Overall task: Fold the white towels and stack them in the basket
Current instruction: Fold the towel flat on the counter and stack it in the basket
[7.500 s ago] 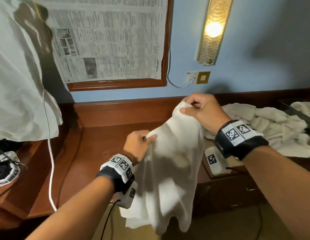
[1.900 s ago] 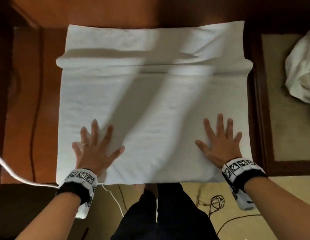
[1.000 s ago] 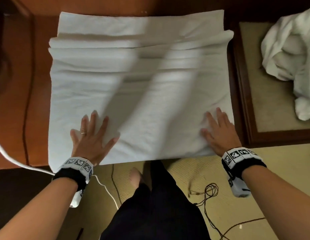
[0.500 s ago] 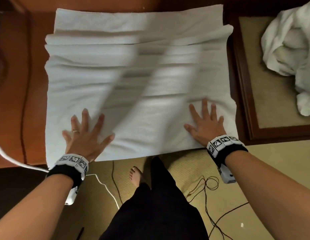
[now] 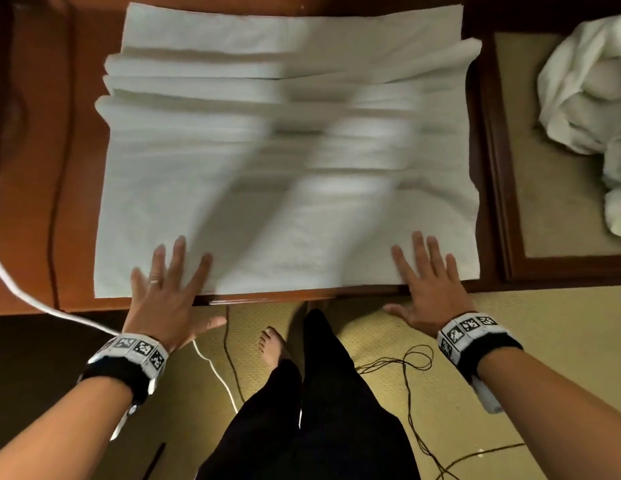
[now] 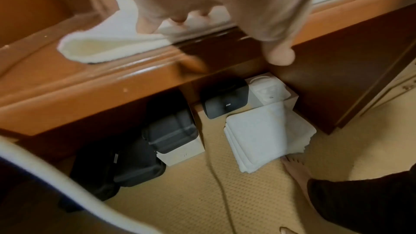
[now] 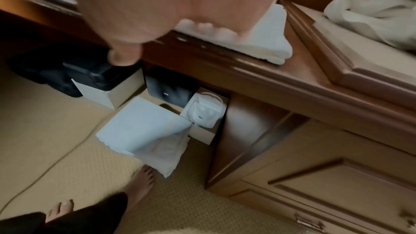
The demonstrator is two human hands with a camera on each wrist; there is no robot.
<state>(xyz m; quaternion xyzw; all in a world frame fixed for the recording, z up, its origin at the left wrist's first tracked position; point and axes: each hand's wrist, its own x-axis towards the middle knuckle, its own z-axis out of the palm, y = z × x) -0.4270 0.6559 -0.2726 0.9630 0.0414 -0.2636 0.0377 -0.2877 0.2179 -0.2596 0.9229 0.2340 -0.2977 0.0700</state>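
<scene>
Towel (image 5: 288, 161), white, lies spread over the wooden surface (image 5: 32, 168), with several ridges of folds across its far half and its near edge just at the front edge of the surface. My left hand (image 5: 163, 299) lies flat with fingers straight and spread; the fingertips (image 5: 179, 245) rest on the near left part of the towel, and the palm hangs over the front edge. My right hand (image 5: 428, 292) does the same at the near right corner, fingers straight on the cloth, thumb out in the air. So neither grip holds anything.

On the right, in a recessed panel with a raised wooden frame (image 5: 499, 168), a pile of crumpled white towels (image 5: 589, 98) waits unfolded. I cannot see a basket in any view.

Under the surface, on the beige carpet, a stack of folded white towels (image 6: 265, 134) lies near my bare foot (image 6: 297, 172). Behind it stand a dark case (image 6: 225, 99) with a small label too blurred to read, and a white box (image 6: 270, 90). More dark bags (image 6: 135, 157) are at the left.

The floor before the surface has thin cables (image 5: 402, 368) and a white cord (image 5: 42, 303).
</scene>
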